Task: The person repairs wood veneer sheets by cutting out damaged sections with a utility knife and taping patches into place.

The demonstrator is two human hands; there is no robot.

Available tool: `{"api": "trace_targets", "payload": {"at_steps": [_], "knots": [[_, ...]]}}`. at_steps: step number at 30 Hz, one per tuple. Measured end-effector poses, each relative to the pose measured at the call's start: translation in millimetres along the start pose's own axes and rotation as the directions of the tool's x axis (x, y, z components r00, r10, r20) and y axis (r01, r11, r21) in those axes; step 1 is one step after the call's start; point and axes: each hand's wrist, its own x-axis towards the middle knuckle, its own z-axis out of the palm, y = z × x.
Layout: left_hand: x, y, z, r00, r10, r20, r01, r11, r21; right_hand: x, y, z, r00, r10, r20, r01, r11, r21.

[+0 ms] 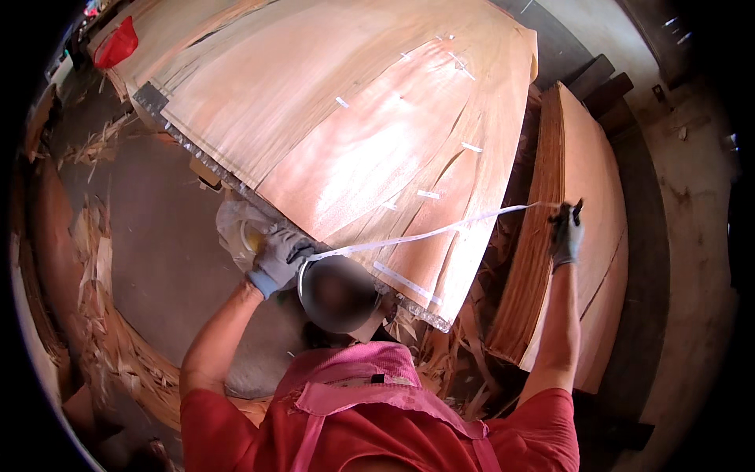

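A strip of white tape [425, 234] stretches across the near end of a large wood veneer sheet [346, 173]. At its left end my left hand [279, 256], in a grey glove, is closed on the tape beside the sheet's near edge. The tape's thin right end runs to my right hand [566, 232], gloved with dark fingertips, which pinches it above a thick stack of veneer [586, 197]. Short white tape pieces [472, 147] lie across splits in the sheet. A longer piece [405, 282] sticks near its front corner.
A clear plastic bag [234, 224] with something yellow inside hangs by my left hand. Torn veneer scraps [102, 275] litter the floor at left, and more scraps [464, 346] lie between table and stack. A red object [116, 43] sits at the far left.
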Motion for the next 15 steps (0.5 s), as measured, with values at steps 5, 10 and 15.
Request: {"api": "trace_targets", "payload": {"at_steps": [5, 10, 15], "knots": [[17.2, 14.0, -25.1, 0.993, -0.121, 0.012, 0.121, 0.989, -0.084, -28.5, 70.2, 13.1, 0.926, -0.372, 0.069, 0.365, 0.926, 0.098], [27.5, 14.5, -35.2, 0.988, -0.087, 0.128, 0.101, 0.99, -0.102, -168.9, 10.6, 171.8, 0.538, -0.356, 0.764, 0.305, 0.927, 0.218], [11.4, 11.1, -41.9, 0.934, -0.355, 0.033, 0.345, 0.876, -0.336, -206.3, 8.6, 251.6, 0.615, -0.252, 0.748, 0.03, 0.954, 0.297]]}}
